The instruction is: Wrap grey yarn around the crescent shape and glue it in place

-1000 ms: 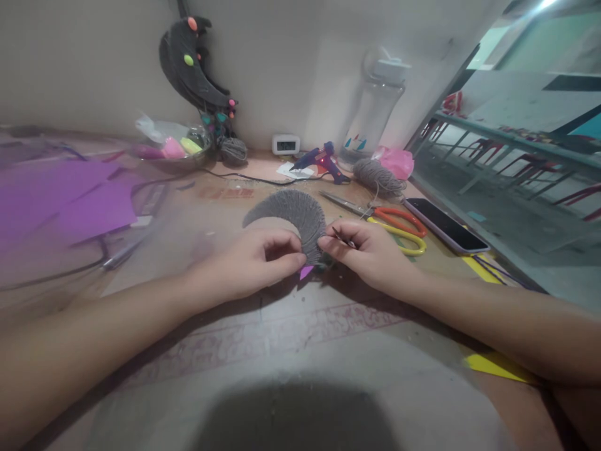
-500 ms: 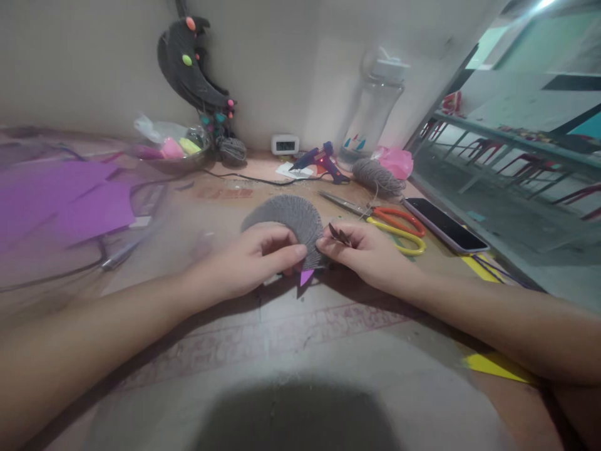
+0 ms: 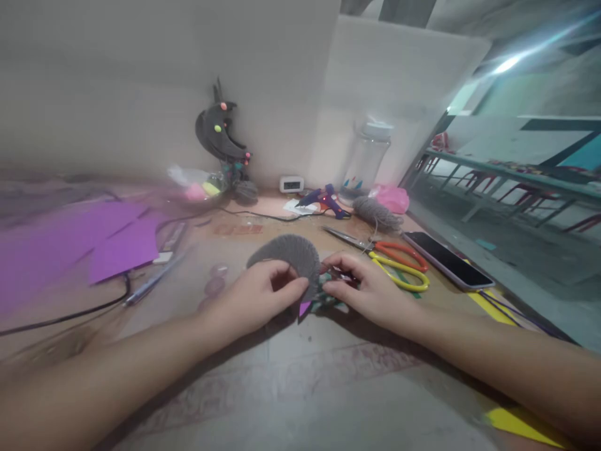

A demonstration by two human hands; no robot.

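Head view, grey crescent (image 3: 286,254) in left fingers (image 3: 293,288), right fingers (image 3: 335,287) beside

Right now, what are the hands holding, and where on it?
The left hand pinches the grey crescent at its lower end, above the purple tip. The right hand meets that end; its grip is unclear.

No text or number is legible here
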